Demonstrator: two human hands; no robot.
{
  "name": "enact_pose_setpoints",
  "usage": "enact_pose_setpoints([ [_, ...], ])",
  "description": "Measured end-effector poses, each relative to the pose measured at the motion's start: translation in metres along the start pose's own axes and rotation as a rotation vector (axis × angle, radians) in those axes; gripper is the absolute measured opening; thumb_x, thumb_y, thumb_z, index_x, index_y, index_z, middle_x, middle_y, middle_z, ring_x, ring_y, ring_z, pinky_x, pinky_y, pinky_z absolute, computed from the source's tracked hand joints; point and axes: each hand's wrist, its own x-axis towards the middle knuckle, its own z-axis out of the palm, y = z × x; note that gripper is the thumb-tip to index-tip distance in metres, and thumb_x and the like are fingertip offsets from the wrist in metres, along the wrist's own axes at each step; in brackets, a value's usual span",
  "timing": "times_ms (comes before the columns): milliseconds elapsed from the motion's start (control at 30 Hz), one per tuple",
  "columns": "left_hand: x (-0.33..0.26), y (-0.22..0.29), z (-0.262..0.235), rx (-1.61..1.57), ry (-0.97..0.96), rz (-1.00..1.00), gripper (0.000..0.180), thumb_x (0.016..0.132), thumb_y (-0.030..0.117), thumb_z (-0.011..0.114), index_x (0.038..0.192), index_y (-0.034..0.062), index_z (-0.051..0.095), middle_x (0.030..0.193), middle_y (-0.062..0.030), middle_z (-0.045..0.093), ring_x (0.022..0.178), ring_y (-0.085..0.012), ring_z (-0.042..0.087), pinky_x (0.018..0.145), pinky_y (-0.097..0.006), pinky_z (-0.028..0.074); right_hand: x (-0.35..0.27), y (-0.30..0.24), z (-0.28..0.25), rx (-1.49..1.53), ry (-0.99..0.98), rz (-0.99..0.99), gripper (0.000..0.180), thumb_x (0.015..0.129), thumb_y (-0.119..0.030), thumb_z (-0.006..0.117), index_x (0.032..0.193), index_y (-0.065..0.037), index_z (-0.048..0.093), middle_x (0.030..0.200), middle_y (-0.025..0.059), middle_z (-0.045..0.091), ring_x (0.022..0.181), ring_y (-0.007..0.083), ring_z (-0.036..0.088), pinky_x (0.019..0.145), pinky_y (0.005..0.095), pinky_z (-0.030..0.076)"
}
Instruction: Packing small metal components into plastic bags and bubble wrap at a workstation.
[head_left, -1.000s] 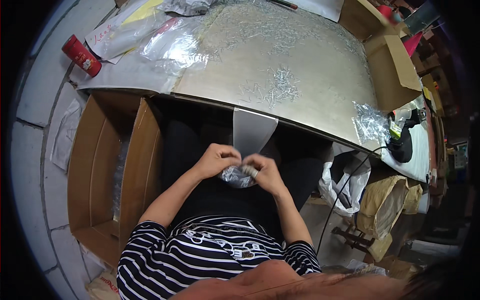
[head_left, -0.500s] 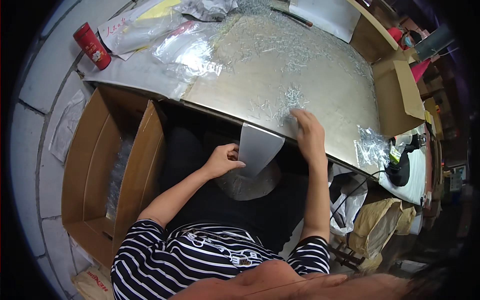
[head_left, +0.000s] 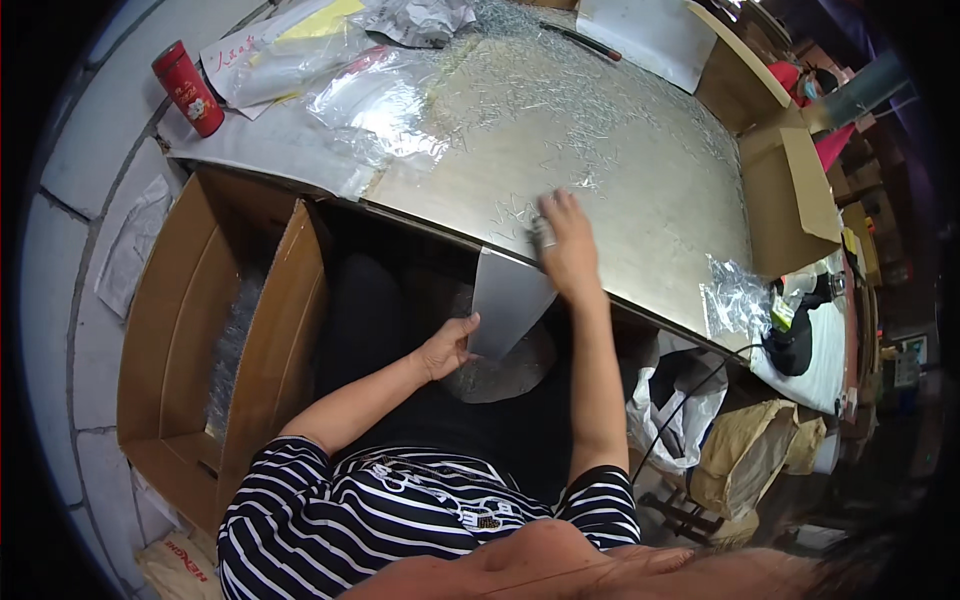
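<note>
Silvery metal pins (head_left: 508, 217) just left of the right hand (head_left: 566, 243), fingers bent, any grip too blurred to tell; left hand (head_left: 447, 350) gripping the grey chute (head_left: 508, 298) by its left edge

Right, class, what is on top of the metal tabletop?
On the metal tabletop are scattered thin metal pieces, a dark stick and crinkled clear plastic. Whatever lies directly beneath the right hand is covered and cannot be seen.
</note>
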Motion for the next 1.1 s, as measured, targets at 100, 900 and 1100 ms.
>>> enact_pose_setpoints([
  [100,-0.004,0.000,0.016,-0.083,0.169,0.002,0.069,0.094,0.060,0.046,0.115,-0.0036,0.061,0.108,-0.0119,0.068,0.095,-0.0218,0.067,0.081,-0.035,0.055,-0.024,-0.035,0.015,-0.099,0.100,0.116,0.042,0.088,-0.007,0.052,0.129,0.002,0.052,0.140,0.0227,0.047,0.136,0.0364,0.037,0.112,0.0435,0.030],
  [900,-0.018,-0.009,-0.005,0.395,-0.090,-0.108,0.040,0.071,0.001,0.080,0.107,-0.0002,0.063,0.093,-0.0061,0.068,0.081,-0.0146,0.066,0.071,-0.029,0.057,-0.154,-0.078,-0.005,0.464,-0.404,0.082,0.038,0.082,0.006,0.055,0.119,0.000,0.060,0.112,0.0184,0.063,0.111,0.0348,0.058,0.093,0.0387,0.047],
  [1100,-0.017,-0.010,-0.010,0.486,0.006,-0.130,0.036,0.074,0.000,0.077,0.107,-0.0001,0.063,0.092,-0.0052,0.068,0.079,-0.0143,0.066,0.066,-0.027,0.056,-0.150,-0.073,0.007,0.487,-0.255,0.106,0.035,0.080,0.003,0.054,0.113,-0.002,0.063,0.104,0.0199,0.064,0.104,0.0375,0.060,0.088,0.0418,0.049],
])
